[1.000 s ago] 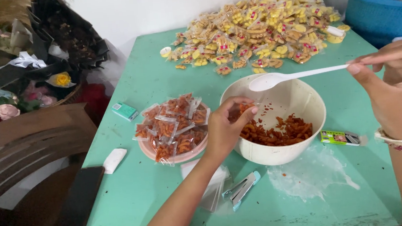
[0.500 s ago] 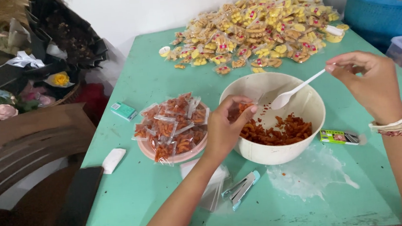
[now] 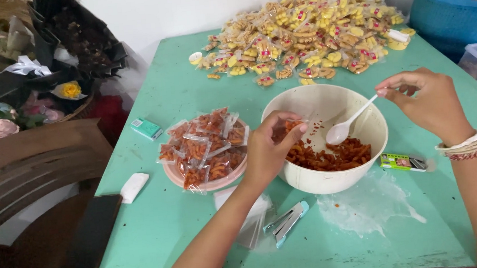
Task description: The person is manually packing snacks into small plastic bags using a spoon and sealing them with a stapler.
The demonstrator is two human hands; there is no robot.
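A cream bowl point(image 3: 362, 170) holding reddish-orange snack pieces point(image 3: 332, 155) stands on the green table point(image 3: 166, 226). My left hand point(image 3: 269, 151) grips a small clear plastic bag point(image 3: 291, 128) partly filled with the snack, held over the bowl's left rim. My right hand point(image 3: 428, 103) pinches the handle of a white plastic spoon point(image 3: 348, 124), whose scoop is down among the snack pieces. Left of the bowl, a pink plate point(image 3: 220, 183) carries several filled small packets point(image 3: 202, 146).
A big heap of yellow snack packets point(image 3: 304, 33) covers the table's far side. A stapler point(image 3: 285, 223), empty clear bags point(image 3: 253, 219), a small box point(image 3: 405, 162), a green box point(image 3: 147, 128), a white block point(image 3: 135, 187), a phone point(image 3: 89, 239). Blue basin point(image 3: 452, 17) far right; chair and flowers left.
My right hand has come down and leftward, lowering the spoon from above the bowl into the snack pieces. My left hand has kept the bag at the bowl's rim.
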